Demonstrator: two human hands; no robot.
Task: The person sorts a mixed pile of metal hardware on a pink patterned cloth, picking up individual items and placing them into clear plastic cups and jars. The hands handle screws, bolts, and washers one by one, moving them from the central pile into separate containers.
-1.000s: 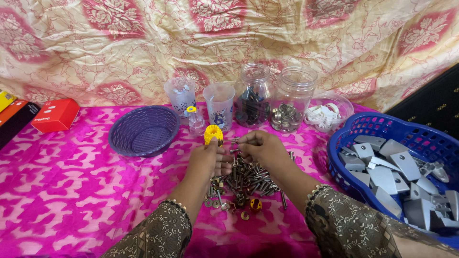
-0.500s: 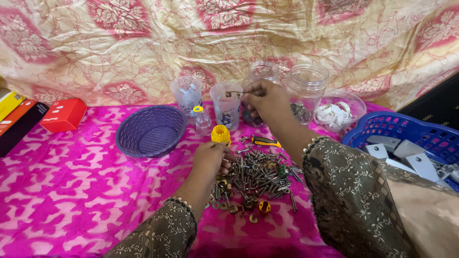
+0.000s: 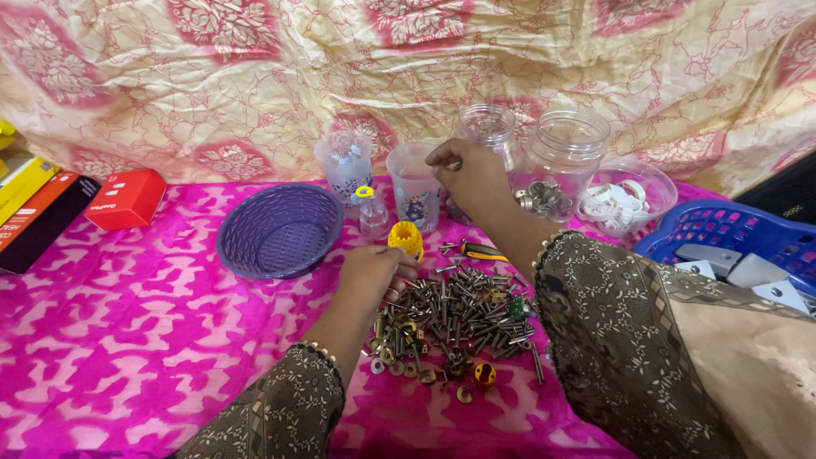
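Head view: left hand [image 3: 372, 274] beside screw pile [image 3: 463, 310].

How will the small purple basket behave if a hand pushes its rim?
The purple basket looks like thin slotted plastic and empty, so it is probably light and would slide easily on the pink cloth. Its wide, low shape suggests it would hardly tip. The rim may flex a little.

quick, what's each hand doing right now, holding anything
Left hand: curled, resting on the pile of screws and washers; whether it holds one cannot be told.
Right hand: fingers pinched over the clear plastic cup; contents cannot be told.
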